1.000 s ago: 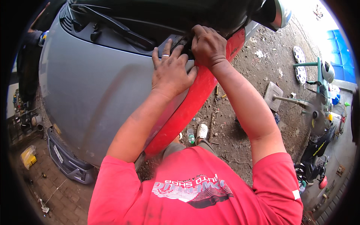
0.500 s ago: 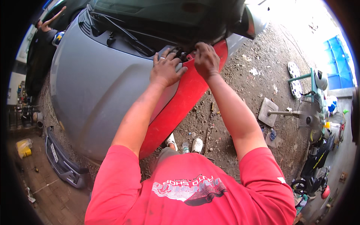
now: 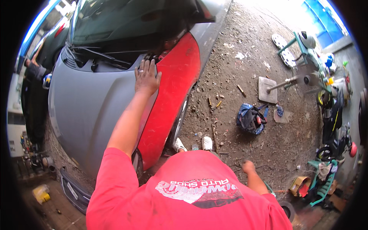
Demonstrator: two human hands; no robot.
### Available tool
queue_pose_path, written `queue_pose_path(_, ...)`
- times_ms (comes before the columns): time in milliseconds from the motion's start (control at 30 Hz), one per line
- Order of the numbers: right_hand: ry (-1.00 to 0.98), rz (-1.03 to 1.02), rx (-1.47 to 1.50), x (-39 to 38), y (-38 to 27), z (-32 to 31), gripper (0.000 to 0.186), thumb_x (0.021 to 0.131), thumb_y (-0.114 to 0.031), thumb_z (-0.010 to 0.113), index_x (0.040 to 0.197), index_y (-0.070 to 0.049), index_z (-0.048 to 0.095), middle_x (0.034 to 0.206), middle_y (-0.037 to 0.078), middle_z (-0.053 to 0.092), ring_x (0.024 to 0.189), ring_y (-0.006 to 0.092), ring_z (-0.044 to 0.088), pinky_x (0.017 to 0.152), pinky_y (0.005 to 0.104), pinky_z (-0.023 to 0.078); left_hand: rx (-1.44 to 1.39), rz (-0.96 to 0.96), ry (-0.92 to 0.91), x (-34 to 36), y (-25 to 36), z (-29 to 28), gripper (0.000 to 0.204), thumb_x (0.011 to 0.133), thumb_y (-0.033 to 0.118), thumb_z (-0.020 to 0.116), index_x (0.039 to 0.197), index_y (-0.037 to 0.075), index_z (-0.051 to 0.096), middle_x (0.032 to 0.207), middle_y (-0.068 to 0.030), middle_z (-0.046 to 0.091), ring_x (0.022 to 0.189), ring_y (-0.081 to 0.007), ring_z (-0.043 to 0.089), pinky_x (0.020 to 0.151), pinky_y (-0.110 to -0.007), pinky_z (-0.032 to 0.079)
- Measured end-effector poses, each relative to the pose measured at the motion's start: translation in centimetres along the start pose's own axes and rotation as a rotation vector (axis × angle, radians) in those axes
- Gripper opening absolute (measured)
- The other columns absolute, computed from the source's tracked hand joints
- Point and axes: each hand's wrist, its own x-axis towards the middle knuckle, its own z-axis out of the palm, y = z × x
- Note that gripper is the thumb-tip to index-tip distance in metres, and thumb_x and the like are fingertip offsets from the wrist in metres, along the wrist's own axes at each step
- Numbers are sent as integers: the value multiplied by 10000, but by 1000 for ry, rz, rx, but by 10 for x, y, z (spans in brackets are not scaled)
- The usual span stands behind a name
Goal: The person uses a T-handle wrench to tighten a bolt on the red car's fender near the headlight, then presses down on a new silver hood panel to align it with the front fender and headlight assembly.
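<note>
My left hand (image 3: 147, 78) lies flat on the grey car hood (image 3: 90, 101), fingers stretched toward the hood's rear edge, a ring on one finger. Right beside it runs the red fender (image 3: 172, 82), and black wipers (image 3: 109, 57) rest below the windshield (image 3: 111, 30). Down at my right side, away from the car, hangs my right hand (image 3: 249, 166) over the dirt ground. It appears small and foreshortened, so its fingers and anything in them cannot be made out.
A blue tool bag (image 3: 249, 119) sits on the ground at right, with a yellow-handled tool (image 3: 218, 104) lying nearer the car. Beyond stand a pedestal fan (image 3: 305, 79) and a green bench (image 3: 293, 43). A loose bumper (image 3: 74, 191) lies at left; another person (image 3: 34, 71) is at far left.
My right hand has left the rear end of the red fender and dropped to my right side. My left hand now lies flatter on the hood. The view has shifted right, showing the tool bag.
</note>
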Motion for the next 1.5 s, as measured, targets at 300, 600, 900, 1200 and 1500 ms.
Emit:
queue_pose_path(300, 150, 222, 325, 22, 57, 40, 363, 934, -223, 585, 1205, -19, 715, 1290, 250, 682, 1240, 427, 633, 1052, 492, 504, 392, 307, -454, -151, 38, 9, 1062, 946, 628, 564, 1630, -74, 156, 1720, -270, 102, 1599, -456, -68, 1277, -615, -56)
queue_pose_path(600, 175, -223, 482, 49, -56, -12, 261, 926, -239, 653, 1098, -61, 738, 1163, 221, 718, 1149, 399, 661, 992, 466, 515, 381, 228, -558, -226, 45, -12, 1082, 939, 592, 611, 1601, -134, 158, 1695, -319, 138, 1595, -475, -37, 1288, -591, -32)
queue_pose_path(900, 84, 33, 426, 95, 23, -17, 288, 930, -206, 585, 1132, -102, 761, 1259, 206, 704, 1217, 389, 650, 1039, 466, 510, 244, -131, -403, -229, 71, -25, 949, 930, 461, 685, 1561, -121, 281, 1600, -320, 313, 1514, -465, 280, 1256, -510, 277)
queue_pose_path(1200, 107, 72, 512, 114, 80, 22, 258, 911, -204, 646, 1092, -60, 761, 1141, 231, 741, 1122, 399, 694, 956, 466, 527, 399, -211, -433, -222, 63, -38, 883, 910, 446, 696, 1611, 53, 332, 1430, -200, 475, 1353, -384, 453, 1109, -508, 405)
queue_pose_path(1500, 84, -13, 591, 102, 44, -8, 235, 908, -195, 690, 1076, -57, 779, 1074, 211, 759, 1044, 333, 718, 906, 420, 538, 462, -100, -422, -224, 47, -50, 845, 921, 522, 673, 1633, 194, 357, 1380, -164, 485, 1307, -351, 438, 1097, -557, 310)
